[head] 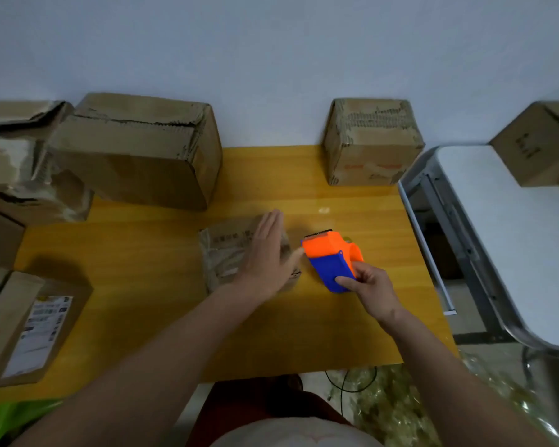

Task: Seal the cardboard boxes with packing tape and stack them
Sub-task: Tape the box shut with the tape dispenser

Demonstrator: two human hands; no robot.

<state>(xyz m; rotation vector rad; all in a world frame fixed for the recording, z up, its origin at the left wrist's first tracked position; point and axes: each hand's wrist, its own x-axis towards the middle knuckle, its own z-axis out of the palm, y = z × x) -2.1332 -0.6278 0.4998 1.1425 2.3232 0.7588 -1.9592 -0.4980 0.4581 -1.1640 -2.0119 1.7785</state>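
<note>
cardboard boxes crowd the rear and left of the tabletop (142, 317), the largest one (136, 153) at the back left and a squarer one (371, 141) at the back right. the small flat box (229, 253) being sealed lies mid-table, blurred, under the left hand (267, 253), which presses it with straight fingers. beside it, the right hand (367, 287) grips the blue handle of the orange tape dispenser (328, 256). the light box could skid if the tape pulls sideways, laying the strip crooked, and the left thumb sits close to the serrated blade.
</note>
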